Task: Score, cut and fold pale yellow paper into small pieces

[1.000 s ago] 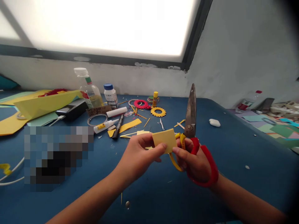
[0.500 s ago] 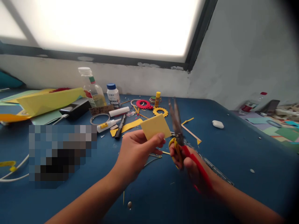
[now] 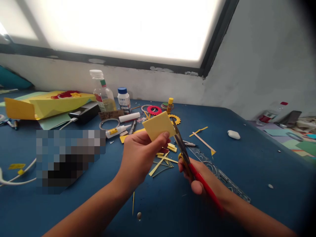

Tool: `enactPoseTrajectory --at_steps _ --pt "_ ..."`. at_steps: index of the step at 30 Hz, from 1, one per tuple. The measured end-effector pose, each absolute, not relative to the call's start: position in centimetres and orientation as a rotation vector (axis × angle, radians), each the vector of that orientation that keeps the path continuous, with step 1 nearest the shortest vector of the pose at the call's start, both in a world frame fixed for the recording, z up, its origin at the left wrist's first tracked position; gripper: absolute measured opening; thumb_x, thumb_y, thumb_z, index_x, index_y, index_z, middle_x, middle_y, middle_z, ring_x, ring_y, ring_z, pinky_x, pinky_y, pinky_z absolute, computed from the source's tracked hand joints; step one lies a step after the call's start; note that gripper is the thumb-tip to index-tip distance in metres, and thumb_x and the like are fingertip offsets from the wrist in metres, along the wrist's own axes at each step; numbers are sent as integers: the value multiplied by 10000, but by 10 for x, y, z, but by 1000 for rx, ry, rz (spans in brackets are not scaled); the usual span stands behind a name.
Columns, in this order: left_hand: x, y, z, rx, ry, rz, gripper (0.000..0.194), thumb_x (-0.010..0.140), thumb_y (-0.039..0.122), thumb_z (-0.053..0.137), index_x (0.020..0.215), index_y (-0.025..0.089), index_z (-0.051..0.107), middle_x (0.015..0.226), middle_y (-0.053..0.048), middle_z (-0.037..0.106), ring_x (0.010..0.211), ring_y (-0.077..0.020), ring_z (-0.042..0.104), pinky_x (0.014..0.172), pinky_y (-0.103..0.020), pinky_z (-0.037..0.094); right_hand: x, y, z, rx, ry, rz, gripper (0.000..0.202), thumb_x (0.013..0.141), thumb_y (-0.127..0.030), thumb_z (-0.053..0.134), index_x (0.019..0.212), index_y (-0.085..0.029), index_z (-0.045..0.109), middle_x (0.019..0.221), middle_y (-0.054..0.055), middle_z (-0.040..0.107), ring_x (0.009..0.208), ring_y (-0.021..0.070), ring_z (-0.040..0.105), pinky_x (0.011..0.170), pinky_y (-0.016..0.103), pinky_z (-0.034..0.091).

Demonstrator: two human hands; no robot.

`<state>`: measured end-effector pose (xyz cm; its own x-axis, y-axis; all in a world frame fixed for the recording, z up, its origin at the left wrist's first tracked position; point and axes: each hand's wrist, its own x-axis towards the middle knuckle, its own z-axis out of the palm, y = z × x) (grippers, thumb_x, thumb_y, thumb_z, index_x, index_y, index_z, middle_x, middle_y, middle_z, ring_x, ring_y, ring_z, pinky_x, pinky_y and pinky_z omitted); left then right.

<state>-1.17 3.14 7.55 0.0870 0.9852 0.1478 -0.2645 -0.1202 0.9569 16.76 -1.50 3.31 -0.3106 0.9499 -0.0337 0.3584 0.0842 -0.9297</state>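
Note:
My left hand [image 3: 142,153] pinches a square piece of yellow paper [image 3: 158,125] by its lower edge, thumb in front. In my right hand [image 3: 195,176] is a pair of scissors [image 3: 182,143] with one red and one yellow handle. Their blades point up and lie along the right edge of the paper; whether they touch it I cannot tell. Below the hands lie thin yellow paper strips [image 3: 159,164] and small yellow pieces [image 3: 172,147]. A clear plastic ruler [image 3: 222,177] runs under my right wrist, partly hidden.
A glue bottle [image 3: 117,131], a tape roll [image 3: 110,124], a bottle [image 3: 105,95] of liquid and a blue-capped white bottle [image 3: 123,100] stand or lie at the back left. Red [image 3: 154,110] and yellow [image 3: 177,119] paper rings lie behind the paper. A white case [image 3: 233,134] sits right.
My right hand has brought the scissors left to the paper's right edge, and the blades tilt further left. The paper has turned and risen slightly. The view has shifted a little.

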Motion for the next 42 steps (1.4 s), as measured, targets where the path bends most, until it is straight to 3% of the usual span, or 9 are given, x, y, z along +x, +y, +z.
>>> enactPoseTrajectory --at_steps 19,28,34,42 --pt "-13 31 75 1250 1003 1349 153 678 305 741 649 157 715 583 -6 666 512 -118 607 521 -221 526 166 -17 36 -1301 -1773 1178 765 496 -894 379 797 -197 469 662 -18 403 594 131 322 521 263 264" --pt "-13 31 74 1235 969 1341 141 689 298 740 652 164 717 579 5 661 514 -101 604 527 -196 524 162 -16 36 -1385 -1784 1050 742 505 -917 302 666 -201 412 628 -15 393 571 132 312 513 266 246" --pt "-13 31 74 1220 947 1333 147 694 304 741 665 162 718 588 7 665 519 -104 612 539 -198 531 162 -16 30 -1420 -1827 880 695 631 -884 234 572 -203 361 575 -13 374 541 132 323 511 275 248" --pt "-12 31 74 1172 889 1323 113 694 281 753 661 176 726 582 17 670 508 -85 610 522 -164 531 162 -17 26 -1389 -1853 858 687 665 -861 246 556 -196 377 549 -23 385 520 120 348 495 261 263"
